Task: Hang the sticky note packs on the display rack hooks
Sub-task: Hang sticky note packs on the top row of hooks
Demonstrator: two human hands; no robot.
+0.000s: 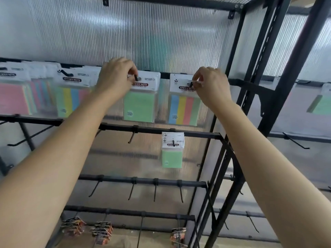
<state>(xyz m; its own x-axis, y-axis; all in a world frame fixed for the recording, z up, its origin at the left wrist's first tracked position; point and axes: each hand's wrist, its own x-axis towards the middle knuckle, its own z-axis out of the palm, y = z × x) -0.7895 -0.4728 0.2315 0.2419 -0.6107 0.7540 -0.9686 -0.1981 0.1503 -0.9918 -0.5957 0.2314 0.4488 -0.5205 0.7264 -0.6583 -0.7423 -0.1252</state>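
Nearest, two bare forearms rising from the lower corners toward the top rail (164, 75) of a black metal rack (232, 158). Left hand (116, 77) curled, thumb and fingers pinching the white header of a green pack (141, 104) right at the black tip of its hook (137, 78). Right hand (213, 85) likewise curled, fingertips pinching the header of a striped pack (184, 108) at its own hook (190, 84).

Both packs hanging upright near the rail's right end, just apart from each other: long axis vertical, header up, printed face toward the camera, "STICKY NOTE" reading level. Stripes of blue, yellow, red and green running top to bottom. Hooks pointing out from the rail toward the viewer.

Further left along the same rail, more packs (71, 97), blurred. On the second rail, near its right end, a small green pack (172, 153), also upright. Third rail: bare hooks (132, 192). Lowest rail: dark packets (73, 228), too blurred to read.

Behind everything, a ribbed translucent panel (161, 38) as backing, bright with light. Past the right upright, a neighbouring bay with another greenish pack (320, 104).
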